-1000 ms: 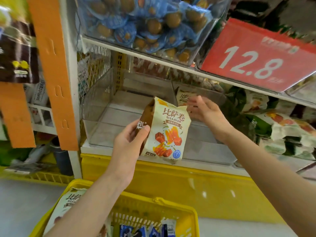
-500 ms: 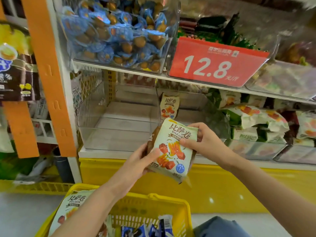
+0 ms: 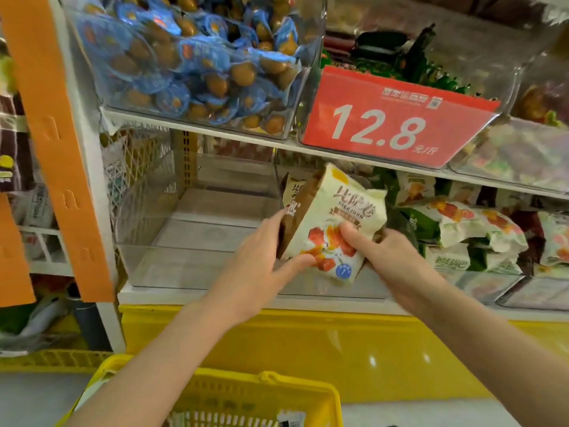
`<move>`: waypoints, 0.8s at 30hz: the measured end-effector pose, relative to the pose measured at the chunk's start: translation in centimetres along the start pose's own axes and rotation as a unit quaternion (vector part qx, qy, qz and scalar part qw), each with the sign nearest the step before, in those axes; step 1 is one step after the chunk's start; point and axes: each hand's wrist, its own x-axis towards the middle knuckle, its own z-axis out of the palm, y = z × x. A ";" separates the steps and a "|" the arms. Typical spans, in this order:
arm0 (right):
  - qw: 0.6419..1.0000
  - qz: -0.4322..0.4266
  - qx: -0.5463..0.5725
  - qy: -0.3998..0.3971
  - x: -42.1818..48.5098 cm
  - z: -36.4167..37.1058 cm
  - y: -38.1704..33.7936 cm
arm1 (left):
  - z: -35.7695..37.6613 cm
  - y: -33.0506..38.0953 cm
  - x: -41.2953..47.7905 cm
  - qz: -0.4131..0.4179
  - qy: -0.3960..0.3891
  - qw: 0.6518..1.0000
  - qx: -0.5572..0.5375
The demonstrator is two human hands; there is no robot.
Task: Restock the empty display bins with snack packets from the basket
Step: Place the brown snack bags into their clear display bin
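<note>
Snack packet (image 3: pixel 331 224) in both hands' grip, above clear bin (image 3: pixel 197 260)

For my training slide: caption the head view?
Both hands, left and right, lift a snack packet toward a clear bin above the yellow basket.

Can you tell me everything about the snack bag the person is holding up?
The snack packet is a puffy, crinkly plastic pillow bag, cream on the front with a brown side panel. It shows brown lettering, red and orange food pictures, a small blue round mark near the bottom and a yellow spot at the top corner. It is tilted, top leaning right, in front of the clear bin. The left hand pinches its lower left edge; the right hand presses its front and right side.
</note>
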 end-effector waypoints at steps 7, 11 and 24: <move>0.986 0.002 -0.079 0.148 7.5 -3.0 0.8 | -0.2 -6.2 0.2 0.001 0.052 0.938 0.343; 0.975 0.063 -0.116 0.177 12.5 -2.6 2.9 | 0.2 -7.8 0.3 0.063 0.095 0.923 0.367; 0.919 0.062 -0.332 0.203 24.4 -2.7 7.8 | 0.8 -11.0 1.1 0.167 0.180 0.897 0.366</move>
